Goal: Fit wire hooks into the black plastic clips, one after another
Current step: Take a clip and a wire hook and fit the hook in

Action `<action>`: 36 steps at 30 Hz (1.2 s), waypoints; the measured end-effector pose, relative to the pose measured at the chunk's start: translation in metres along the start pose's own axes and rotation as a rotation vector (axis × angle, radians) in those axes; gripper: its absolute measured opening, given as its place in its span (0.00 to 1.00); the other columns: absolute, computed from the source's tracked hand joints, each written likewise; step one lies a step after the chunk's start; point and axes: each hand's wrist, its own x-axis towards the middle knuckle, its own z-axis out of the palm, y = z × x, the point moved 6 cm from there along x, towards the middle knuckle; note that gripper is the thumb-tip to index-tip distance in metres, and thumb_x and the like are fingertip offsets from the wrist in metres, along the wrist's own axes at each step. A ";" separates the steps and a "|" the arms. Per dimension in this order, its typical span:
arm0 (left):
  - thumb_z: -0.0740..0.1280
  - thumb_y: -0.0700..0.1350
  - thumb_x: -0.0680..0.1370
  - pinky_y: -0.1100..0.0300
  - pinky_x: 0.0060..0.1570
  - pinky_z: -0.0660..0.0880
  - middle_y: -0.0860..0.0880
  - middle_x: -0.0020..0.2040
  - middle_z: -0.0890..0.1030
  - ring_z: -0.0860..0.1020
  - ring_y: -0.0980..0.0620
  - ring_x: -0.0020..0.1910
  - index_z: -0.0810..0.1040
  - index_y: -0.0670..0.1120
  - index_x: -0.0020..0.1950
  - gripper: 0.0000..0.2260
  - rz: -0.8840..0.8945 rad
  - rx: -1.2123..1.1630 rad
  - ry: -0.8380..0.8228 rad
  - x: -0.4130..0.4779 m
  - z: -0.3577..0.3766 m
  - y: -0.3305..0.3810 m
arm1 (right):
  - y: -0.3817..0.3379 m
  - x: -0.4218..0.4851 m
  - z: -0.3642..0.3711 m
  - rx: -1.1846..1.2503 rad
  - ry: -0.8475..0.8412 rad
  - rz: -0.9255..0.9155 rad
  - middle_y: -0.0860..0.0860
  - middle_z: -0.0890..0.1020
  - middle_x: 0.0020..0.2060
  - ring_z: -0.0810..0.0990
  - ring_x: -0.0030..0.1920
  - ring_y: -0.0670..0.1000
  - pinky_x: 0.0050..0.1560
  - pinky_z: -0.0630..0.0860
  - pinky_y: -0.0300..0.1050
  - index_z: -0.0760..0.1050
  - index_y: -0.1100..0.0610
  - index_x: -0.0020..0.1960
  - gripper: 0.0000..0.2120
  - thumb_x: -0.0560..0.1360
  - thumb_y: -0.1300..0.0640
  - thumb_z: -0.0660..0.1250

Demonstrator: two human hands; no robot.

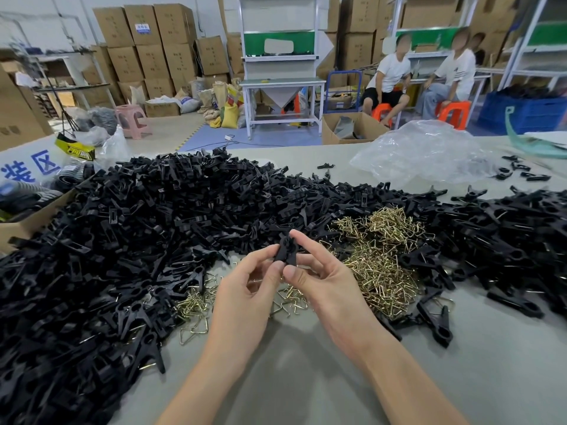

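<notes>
A black plastic clip [287, 249] is held upright between both hands above the table. My left hand [245, 296] pinches its lower left side with thumb and fingers. My right hand [325, 280] pinches it from the right, index finger stretched up along it and thumb at its base. Whether a wire hook sits in it is hidden by the fingers. A big heap of black clips [147, 234] fills the left and back of the table. Brass wire hooks [383, 265] lie in a pile just right of my hands, and more wire hooks [196, 305] lie to the left.
More black clips [506, 240] are piled at the right, and a loose clip with a wire [435, 320] lies near my right forearm. A crumpled clear plastic bag [426, 151] sits at the back right. A cardboard box [27, 222] stands at the table's left edge. Two people sit on orange stools beyond the table.
</notes>
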 end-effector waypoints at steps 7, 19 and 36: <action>0.69 0.44 0.79 0.73 0.37 0.69 0.57 0.42 0.84 0.76 0.64 0.35 0.81 0.57 0.59 0.11 0.006 0.070 0.019 0.000 -0.001 -0.001 | -0.003 -0.001 0.001 -0.037 -0.002 -0.018 0.46 0.86 0.45 0.85 0.49 0.45 0.47 0.78 0.33 0.81 0.38 0.62 0.26 0.68 0.57 0.78; 0.68 0.46 0.80 0.71 0.39 0.73 0.59 0.46 0.82 0.80 0.58 0.43 0.79 0.61 0.59 0.12 0.047 0.151 0.030 -0.001 -0.001 -0.004 | -0.004 -0.002 -0.002 -0.090 0.044 -0.061 0.41 0.84 0.39 0.83 0.43 0.40 0.49 0.78 0.33 0.79 0.42 0.63 0.25 0.72 0.65 0.75; 0.68 0.47 0.79 0.64 0.43 0.77 0.60 0.47 0.82 0.81 0.56 0.44 0.76 0.69 0.54 0.15 0.075 0.161 -0.015 -0.001 0.000 -0.009 | -0.008 -0.005 -0.002 -0.121 0.073 -0.079 0.47 0.83 0.42 0.85 0.45 0.45 0.50 0.79 0.36 0.80 0.41 0.63 0.25 0.68 0.54 0.77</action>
